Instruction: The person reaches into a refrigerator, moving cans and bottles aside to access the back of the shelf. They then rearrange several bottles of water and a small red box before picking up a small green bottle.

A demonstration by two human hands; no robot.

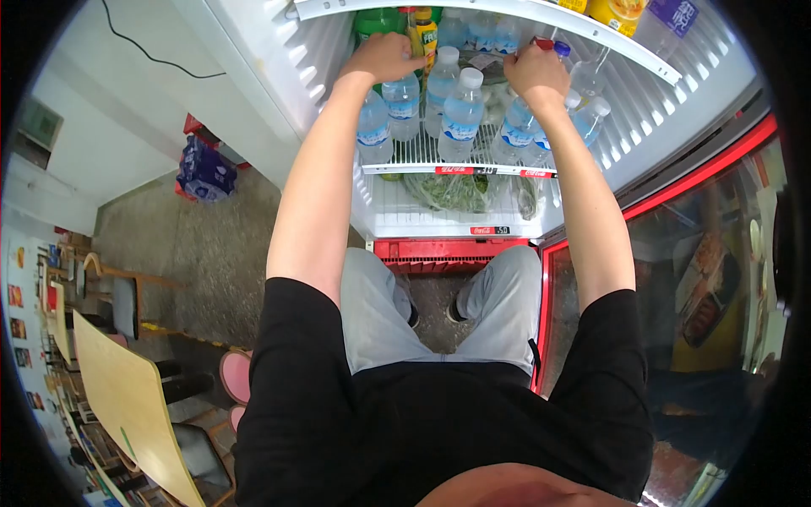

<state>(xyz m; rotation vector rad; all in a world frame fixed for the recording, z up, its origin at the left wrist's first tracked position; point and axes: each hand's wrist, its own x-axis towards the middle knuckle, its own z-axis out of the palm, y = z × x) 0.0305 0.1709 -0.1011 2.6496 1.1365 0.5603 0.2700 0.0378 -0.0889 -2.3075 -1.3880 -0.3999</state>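
My left hand (pixel 380 59) reaches into the fridge, fingers bent among the bottles at the back left. It is beside a green bottle (pixel 369 25) and a yellow bottle (pixel 427 38), above a water bottle (pixel 401 106); what it grips is hidden. My right hand (pixel 539 74) is curled among bottles on the right, near a red cap (pixel 542 43) and a blue cap (pixel 562 49). Its fingertips face away, so its hold is not visible. Between my hands stand clear water bottles with blue labels, including a front one (pixel 461 118).
The wire shelf (pixel 405 169) has red price tags along its edge. Bagged greens (pixel 456 190) lie below. Overhead, another shelf's white edge (pixel 507 10) crosses the view. The fridge door (pixel 667 279) stands open at right. A wooden table (pixel 118 397) and chairs are at left.
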